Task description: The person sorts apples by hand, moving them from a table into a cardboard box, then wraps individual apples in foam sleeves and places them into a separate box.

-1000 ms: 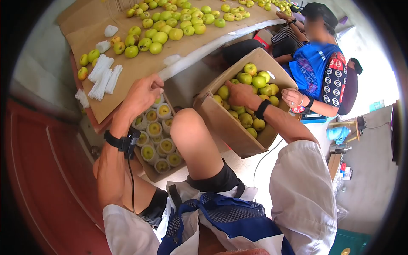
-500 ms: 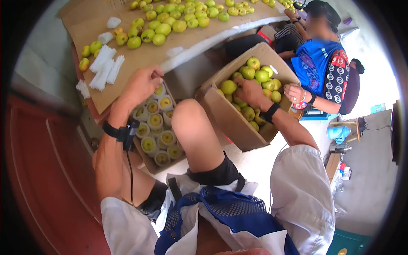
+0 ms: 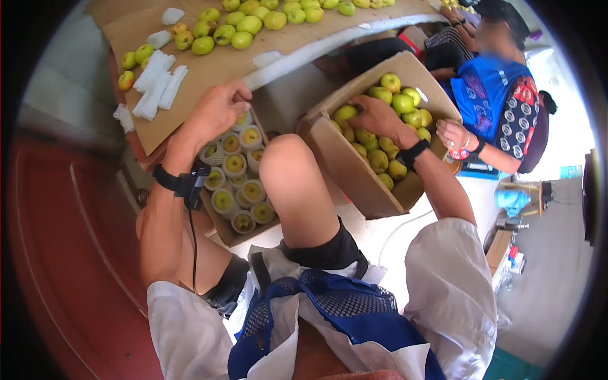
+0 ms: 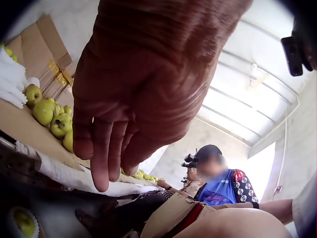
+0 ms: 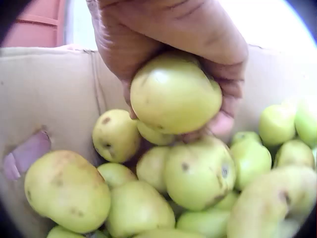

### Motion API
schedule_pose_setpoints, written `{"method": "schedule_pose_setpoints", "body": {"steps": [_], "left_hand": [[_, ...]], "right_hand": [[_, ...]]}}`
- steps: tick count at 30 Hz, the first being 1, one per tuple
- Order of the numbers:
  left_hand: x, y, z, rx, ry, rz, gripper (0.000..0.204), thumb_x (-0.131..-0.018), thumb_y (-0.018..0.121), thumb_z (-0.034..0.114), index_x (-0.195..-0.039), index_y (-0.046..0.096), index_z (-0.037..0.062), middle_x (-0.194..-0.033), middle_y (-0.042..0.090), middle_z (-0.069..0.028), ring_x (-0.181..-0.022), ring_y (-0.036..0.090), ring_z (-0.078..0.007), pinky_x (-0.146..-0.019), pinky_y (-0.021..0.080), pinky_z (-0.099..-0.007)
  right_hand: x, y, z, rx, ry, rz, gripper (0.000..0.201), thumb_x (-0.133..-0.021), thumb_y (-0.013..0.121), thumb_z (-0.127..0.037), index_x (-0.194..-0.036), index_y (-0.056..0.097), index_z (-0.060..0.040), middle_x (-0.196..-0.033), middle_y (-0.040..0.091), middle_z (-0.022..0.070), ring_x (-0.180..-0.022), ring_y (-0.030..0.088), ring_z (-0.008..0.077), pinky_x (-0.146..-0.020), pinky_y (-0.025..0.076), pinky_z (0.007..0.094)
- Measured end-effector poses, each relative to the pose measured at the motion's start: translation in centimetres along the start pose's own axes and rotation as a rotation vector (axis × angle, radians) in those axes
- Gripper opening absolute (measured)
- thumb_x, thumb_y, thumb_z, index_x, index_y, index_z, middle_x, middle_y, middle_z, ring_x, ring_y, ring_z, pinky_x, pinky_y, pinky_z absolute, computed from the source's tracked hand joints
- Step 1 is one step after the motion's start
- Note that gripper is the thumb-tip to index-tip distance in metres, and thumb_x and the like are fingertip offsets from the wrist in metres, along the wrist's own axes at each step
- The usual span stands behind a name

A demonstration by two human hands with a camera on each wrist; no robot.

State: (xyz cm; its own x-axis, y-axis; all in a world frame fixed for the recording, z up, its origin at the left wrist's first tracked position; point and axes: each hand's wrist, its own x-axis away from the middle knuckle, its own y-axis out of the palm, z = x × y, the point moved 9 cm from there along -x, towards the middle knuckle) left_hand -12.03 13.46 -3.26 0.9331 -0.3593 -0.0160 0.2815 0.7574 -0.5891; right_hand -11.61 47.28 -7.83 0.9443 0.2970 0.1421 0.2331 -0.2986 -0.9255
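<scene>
In the right wrist view, my right hand [image 5: 173,29] grips a yellow-green apple [image 5: 173,94], fingers curled round it, just above other loose apples [image 5: 198,171] in the cardboard box. The head view shows the same right hand [image 3: 382,119] inside that box [image 3: 345,168], near its left wall. My left hand [image 3: 218,111] hangs over the far end of a lower box of apples in white foam nets [image 3: 234,164]. Nothing shows in its loosely bent fingers; in the left wrist view the left hand [image 4: 143,84] points its fingers down.
A cardboard-covered table [image 3: 202,69] holds loose apples and white foam nets [image 3: 152,85]. My knee [image 3: 288,155] stands between the two boxes. Another person in a blue vest [image 3: 475,88] sits at the right, one hand [image 3: 453,135] at the apple box's rim. A red door [image 3: 69,240] is at the left.
My right hand has drawn back from pointing into the apples and now grips one. The left hand stays over the netted apples, while the head view has shifted slightly.
</scene>
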Motion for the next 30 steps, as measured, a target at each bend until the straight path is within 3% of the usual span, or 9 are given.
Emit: {"method": "schedule_pose_setpoints", "body": {"steps": [5,7,11,17,23,24,26,28,30], "left_hand": [[0.4,-0.6,0.0,-0.077,-0.026,0.006,0.018,-0.092,0.068,0.006,-0.108,0.067,-0.0019,-0.094,0.070,-0.0145,-0.084,0.066,-0.0254,-0.077,0.052,-0.0382],[0.4,-0.8,-0.1,-0.088,-0.026,0.007,0.015,-0.094,0.065,0.004,-0.107,0.064,-0.0030,-0.090,0.068,-0.0079,-0.077,0.064,-0.0156,-0.070,0.053,-0.0333],[0.7,-1.1,1.5,-0.187,-0.027,0.013,0.018,-0.093,0.068,0.006,-0.109,0.065,-0.0013,-0.091,0.071,-0.0128,-0.077,0.066,-0.0221,-0.073,0.053,-0.0370],[0.9,-1.3,1.9,-0.253,0.016,0.033,0.016,-0.092,0.070,0.010,-0.105,0.067,0.0004,-0.096,0.073,-0.0191,-0.088,0.070,-0.0362,-0.080,0.054,-0.0439],[1.0,-2.0,2.3,-0.308,0.030,0.077,0.012,-0.090,0.070,0.011,-0.096,0.070,0.0004,-0.091,0.071,-0.0221,-0.089,0.068,-0.0431,-0.079,0.053,-0.0490],[0.9,-1.9,2.2,-0.364,0.020,0.044,0.016,-0.092,0.070,0.012,-0.105,0.068,0.0010,-0.096,0.073,-0.0200,-0.091,0.069,-0.0401,-0.081,0.053,-0.0474],[0.9,-1.9,1.9,-0.395,0.011,0.041,0.016,-0.092,0.070,0.012,-0.104,0.069,0.0009,-0.097,0.073,-0.0205,-0.092,0.069,-0.0406,-0.081,0.053,-0.0480],[0.9,-1.9,1.8,-0.406,0.000,0.041,0.017,-0.092,0.069,0.013,-0.104,0.069,0.0008,-0.097,0.073,-0.0208,-0.093,0.069,-0.0408,-0.082,0.053,-0.0485],[0.9,-1.8,2.1,-0.402,-0.014,0.040,0.017,-0.092,0.069,0.014,-0.103,0.069,0.0005,-0.097,0.073,-0.0210,-0.094,0.068,-0.0409,-0.082,0.053,-0.0490]], "right_hand": [[3.1,-6.2,-1.3,-0.242,0.087,-0.025,0.068,-0.078,0.087,-0.036,-0.133,0.066,-0.0029,-0.110,0.072,0.0149,-0.099,0.069,0.0261,-0.090,0.053,0.0347],[4.2,-9.0,-3.0,-0.473,0.088,-0.032,0.063,-0.080,0.086,-0.033,-0.133,0.067,-0.0041,-0.114,0.071,0.0122,-0.099,0.069,0.0238,-0.090,0.053,0.0321],[1.9,-10.8,-7.4,-1.207,0.054,-0.091,0.056,-0.092,0.077,-0.028,-0.136,0.060,0.0006,-0.109,0.070,0.0106,-0.089,0.069,0.0190,-0.075,0.055,0.0306],[-14.0,-7.5,-5.4,-1.289,0.249,-0.148,0.048,-0.094,0.076,-0.038,-0.124,0.058,-0.0041,-0.110,0.073,0.0146,-0.081,0.070,0.0203,-0.063,0.060,0.0346],[-28.5,-8.9,-2.9,-1.362,0.346,0.020,0.047,-0.089,0.082,-0.038,-0.121,0.059,-0.0116,-0.108,0.070,0.0100,-0.091,0.072,0.0231,-0.072,0.062,0.0398],[-30.7,-9.3,-2.0,-1.526,0.381,0.031,0.058,-0.091,0.080,-0.033,-0.136,0.054,-0.0093,-0.132,0.060,0.0171,-0.120,0.060,0.0327,-0.092,0.060,0.0495],[-30.9,-13.4,-3.2,-0.920,-0.044,0.283,0.066,-0.092,0.080,-0.031,-0.146,0.047,-0.0099,-0.144,0.050,0.0204,-0.126,0.055,0.0345,-0.097,0.059,0.0476],[-29.0,-15.3,-5.4,-0.733,-0.190,0.455,0.074,-0.096,0.073,-0.025,-0.159,0.038,-0.0066,-0.148,0.048,0.0218,-0.129,0.056,0.0392,-0.102,0.056,0.0446],[-28.0,-15.3,-5.3,-1.223,0.016,0.372,0.067,-0.100,0.066,-0.022,-0.158,0.037,-0.0031,-0.155,0.037,0.0233,-0.131,0.054,0.0397,-0.105,0.054,0.0403]]}}
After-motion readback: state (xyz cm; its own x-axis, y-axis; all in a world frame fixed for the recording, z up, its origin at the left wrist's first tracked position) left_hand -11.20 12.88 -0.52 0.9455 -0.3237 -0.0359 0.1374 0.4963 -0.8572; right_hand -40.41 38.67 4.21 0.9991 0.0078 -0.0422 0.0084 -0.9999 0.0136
